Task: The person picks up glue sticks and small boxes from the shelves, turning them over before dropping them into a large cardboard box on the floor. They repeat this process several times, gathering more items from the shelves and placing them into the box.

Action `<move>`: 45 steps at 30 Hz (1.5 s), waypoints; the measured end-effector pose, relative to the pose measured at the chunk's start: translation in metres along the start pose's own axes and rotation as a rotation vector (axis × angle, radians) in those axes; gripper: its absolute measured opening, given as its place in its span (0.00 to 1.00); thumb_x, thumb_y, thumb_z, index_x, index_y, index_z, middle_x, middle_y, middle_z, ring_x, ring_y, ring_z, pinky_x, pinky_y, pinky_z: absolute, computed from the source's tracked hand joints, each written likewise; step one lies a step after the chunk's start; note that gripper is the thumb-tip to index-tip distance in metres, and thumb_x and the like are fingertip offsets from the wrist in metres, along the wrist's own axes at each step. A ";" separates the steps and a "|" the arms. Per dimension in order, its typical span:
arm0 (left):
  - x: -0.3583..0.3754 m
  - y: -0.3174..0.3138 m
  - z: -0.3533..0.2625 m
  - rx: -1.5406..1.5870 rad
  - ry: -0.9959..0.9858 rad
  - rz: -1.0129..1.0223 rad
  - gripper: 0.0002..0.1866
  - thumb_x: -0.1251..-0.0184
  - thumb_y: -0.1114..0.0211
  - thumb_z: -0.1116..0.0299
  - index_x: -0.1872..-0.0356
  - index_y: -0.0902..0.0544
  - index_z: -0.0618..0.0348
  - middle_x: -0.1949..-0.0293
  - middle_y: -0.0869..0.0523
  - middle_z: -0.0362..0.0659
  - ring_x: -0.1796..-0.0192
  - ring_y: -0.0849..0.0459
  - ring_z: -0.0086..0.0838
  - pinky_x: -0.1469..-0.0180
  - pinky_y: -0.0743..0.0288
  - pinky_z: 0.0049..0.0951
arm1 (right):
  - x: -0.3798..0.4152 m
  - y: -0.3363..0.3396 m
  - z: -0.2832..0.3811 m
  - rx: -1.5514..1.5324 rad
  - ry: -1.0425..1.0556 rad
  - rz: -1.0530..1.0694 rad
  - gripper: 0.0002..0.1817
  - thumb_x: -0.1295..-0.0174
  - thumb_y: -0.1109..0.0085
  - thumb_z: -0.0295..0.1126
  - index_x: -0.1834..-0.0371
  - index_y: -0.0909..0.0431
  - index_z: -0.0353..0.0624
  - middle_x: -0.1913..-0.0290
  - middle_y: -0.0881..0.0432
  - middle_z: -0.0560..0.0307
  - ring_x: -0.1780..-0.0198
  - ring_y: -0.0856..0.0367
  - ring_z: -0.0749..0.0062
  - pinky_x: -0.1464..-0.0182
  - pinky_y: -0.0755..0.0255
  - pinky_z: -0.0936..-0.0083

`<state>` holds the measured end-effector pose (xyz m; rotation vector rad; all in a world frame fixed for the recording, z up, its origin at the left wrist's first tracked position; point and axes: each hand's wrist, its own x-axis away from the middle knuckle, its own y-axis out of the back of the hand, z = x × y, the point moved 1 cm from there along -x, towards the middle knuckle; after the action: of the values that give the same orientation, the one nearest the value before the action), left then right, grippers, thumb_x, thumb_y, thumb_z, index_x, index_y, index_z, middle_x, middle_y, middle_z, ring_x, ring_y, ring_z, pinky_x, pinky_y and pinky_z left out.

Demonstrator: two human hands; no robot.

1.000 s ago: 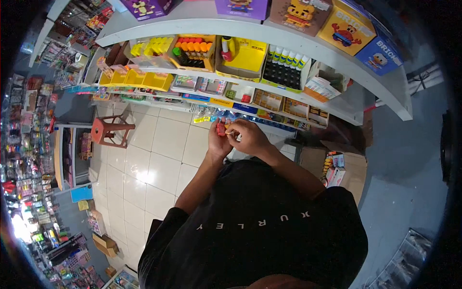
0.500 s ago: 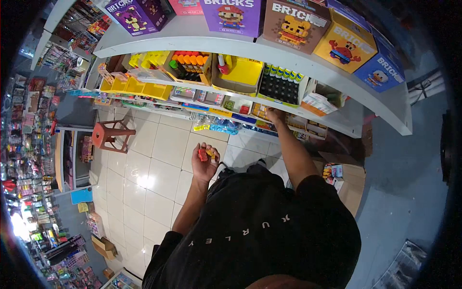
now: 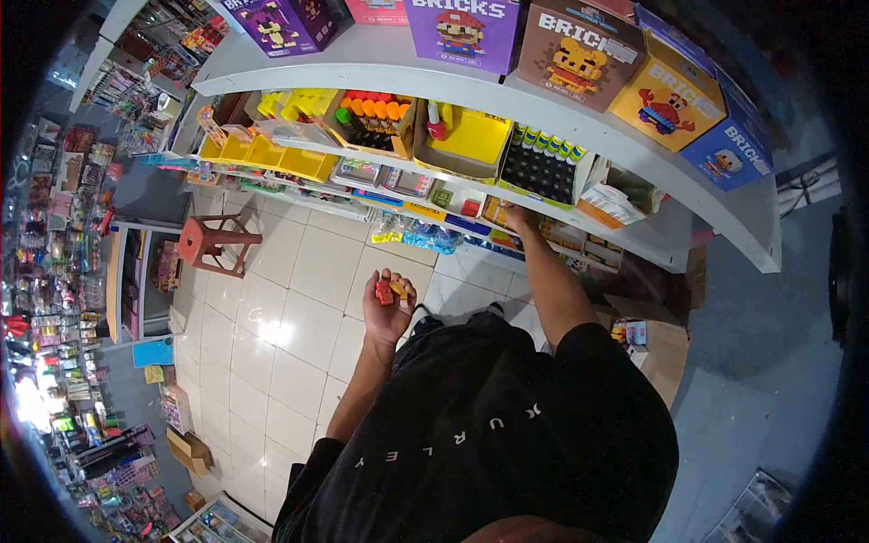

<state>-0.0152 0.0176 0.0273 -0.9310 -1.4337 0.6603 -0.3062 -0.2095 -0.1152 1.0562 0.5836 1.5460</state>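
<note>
My left hand point(image 3: 388, 312) is held palm up over the floor, its fingers curled around a small red packet point(image 3: 385, 292) and a small yellow piece point(image 3: 399, 291). What exactly these are is too small to make out. My right hand point(image 3: 514, 217) reaches into a low shelf, at a tray of small yellow items point(image 3: 495, 212). Its fingertips are partly hidden there, so their grip does not show. Just left of that tray, a small red item point(image 3: 471, 208) lies in a neighbouring compartment.
Boxes marked BRICKS, such as a purple one point(image 3: 466, 36), line the curved top shelf point(image 3: 362, 61). Below are a yellow bin point(image 3: 475, 136) and a box of glue-like bottles point(image 3: 539, 172). A red stool point(image 3: 217, 242) stands left; an open carton point(image 3: 665, 348) sits at my right.
The view has shifted slightly, so the shelves appear a little further right and lower. My left hand still holds the small pieces, and my right hand stays at the same tray.
</note>
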 end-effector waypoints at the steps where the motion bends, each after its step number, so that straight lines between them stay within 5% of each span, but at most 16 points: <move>1: -0.003 -0.003 0.001 0.003 0.011 0.015 0.13 0.26 0.49 0.57 0.63 0.21 0.54 0.66 0.19 0.40 0.59 0.21 0.32 0.52 0.24 0.33 | -0.010 -0.021 -0.019 0.016 0.054 -0.068 0.26 0.35 0.49 0.47 0.37 0.28 0.46 0.34 0.29 0.43 0.32 0.32 0.51 0.31 0.40 0.59; 4: -0.016 -0.015 0.006 0.009 0.063 0.138 0.13 0.27 0.48 0.57 0.62 0.22 0.54 0.65 0.21 0.40 0.56 0.22 0.31 0.50 0.25 0.33 | 0.015 -0.009 -0.006 -0.091 0.190 -0.241 0.21 0.40 0.42 0.40 0.47 0.22 0.41 0.46 0.20 0.41 0.43 0.22 0.50 0.43 0.29 0.63; 6: -0.025 -0.023 0.010 -0.018 0.073 0.150 0.12 0.27 0.47 0.57 0.62 0.22 0.55 0.64 0.22 0.39 0.55 0.23 0.31 0.49 0.25 0.33 | 0.040 0.001 0.018 -0.397 0.225 -0.123 0.09 0.41 0.38 0.29 0.60 0.19 0.38 0.67 0.15 0.52 0.66 0.16 0.68 0.61 0.24 0.73; 8: -0.033 -0.030 0.016 -0.013 0.079 0.097 0.13 0.28 0.46 0.57 0.62 0.21 0.55 0.63 0.20 0.39 0.54 0.22 0.32 0.47 0.25 0.33 | 0.107 0.045 0.077 -0.602 0.450 -0.178 0.05 0.40 0.39 0.26 0.62 0.19 0.37 0.71 0.16 0.57 0.70 0.18 0.78 0.66 0.26 0.79; 12: -0.044 -0.041 0.022 -0.040 0.096 0.059 0.13 0.28 0.45 0.56 0.61 0.20 0.54 0.63 0.18 0.40 0.52 0.21 0.34 0.46 0.25 0.38 | 0.184 0.078 0.134 -0.696 0.662 0.032 0.07 0.40 0.35 0.28 0.63 0.19 0.37 0.68 0.16 0.54 0.68 0.17 0.77 0.66 0.23 0.78; 19: -0.055 -0.041 0.036 -0.069 0.044 0.252 0.15 0.26 0.49 0.56 0.65 0.21 0.54 0.64 0.17 0.42 0.52 0.20 0.36 0.43 0.27 0.40 | 0.219 0.069 0.164 -0.558 0.715 -0.009 0.13 0.44 0.31 0.31 0.63 0.23 0.35 0.68 0.17 0.49 0.69 0.15 0.68 0.66 0.21 0.73; 25: -0.058 -0.040 0.032 -0.001 0.008 0.165 0.14 0.26 0.49 0.57 0.65 0.22 0.53 0.64 0.17 0.41 0.55 0.19 0.35 0.40 0.28 0.41 | 0.207 0.051 0.143 -0.817 0.529 0.055 0.12 0.45 0.33 0.29 0.63 0.23 0.34 0.65 0.16 0.51 0.64 0.14 0.73 0.61 0.20 0.75; 28: -0.062 -0.039 0.030 0.023 -0.009 0.186 0.13 0.27 0.47 0.57 0.66 0.22 0.52 0.65 0.17 0.40 0.56 0.19 0.34 0.38 0.28 0.41 | 0.199 0.049 0.128 -0.923 0.373 0.250 0.12 0.46 0.32 0.28 0.62 0.21 0.33 0.62 0.15 0.51 0.59 0.15 0.74 0.60 0.19 0.77; 34: -0.055 -0.032 0.023 -0.008 -0.054 0.133 0.11 0.28 0.47 0.58 0.65 0.22 0.51 0.65 0.17 0.40 0.57 0.18 0.33 0.37 0.29 0.42 | 0.180 0.041 0.101 -1.180 0.209 0.369 0.12 0.43 0.38 0.23 0.57 0.21 0.29 0.60 0.17 0.49 0.58 0.15 0.67 0.56 0.16 0.74; 38: -0.046 -0.017 0.018 0.015 -0.073 0.055 0.11 0.28 0.46 0.59 0.65 0.23 0.53 0.66 0.18 0.41 0.58 0.19 0.30 0.38 0.28 0.41 | 0.138 0.016 0.052 -1.477 -0.144 0.387 0.11 0.40 0.44 0.22 0.55 0.22 0.31 0.59 0.18 0.48 0.59 0.15 0.65 0.56 0.16 0.72; 42: -0.032 -0.008 0.016 0.023 -0.107 0.045 0.11 0.27 0.47 0.59 0.66 0.24 0.54 0.67 0.20 0.39 0.58 0.20 0.30 0.37 0.28 0.41 | 0.071 -0.012 -0.003 -0.875 -0.253 0.218 0.11 0.40 0.41 0.29 0.56 0.20 0.37 0.64 0.16 0.53 0.60 0.15 0.63 0.59 0.19 0.73; 45: -0.024 -0.001 0.015 0.021 -0.142 0.054 0.12 0.27 0.48 0.60 0.68 0.26 0.55 0.68 0.21 0.38 0.59 0.20 0.30 0.36 0.30 0.41 | 0.041 -0.005 -0.019 -0.267 0.063 -0.082 0.16 0.40 0.40 0.37 0.53 0.20 0.41 0.65 0.14 0.54 0.61 0.15 0.62 0.57 0.21 0.70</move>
<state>-0.0316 -0.0015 0.0140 -0.9244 -1.5281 0.7931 -0.3191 -0.1660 -0.1159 0.7744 0.4425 1.5402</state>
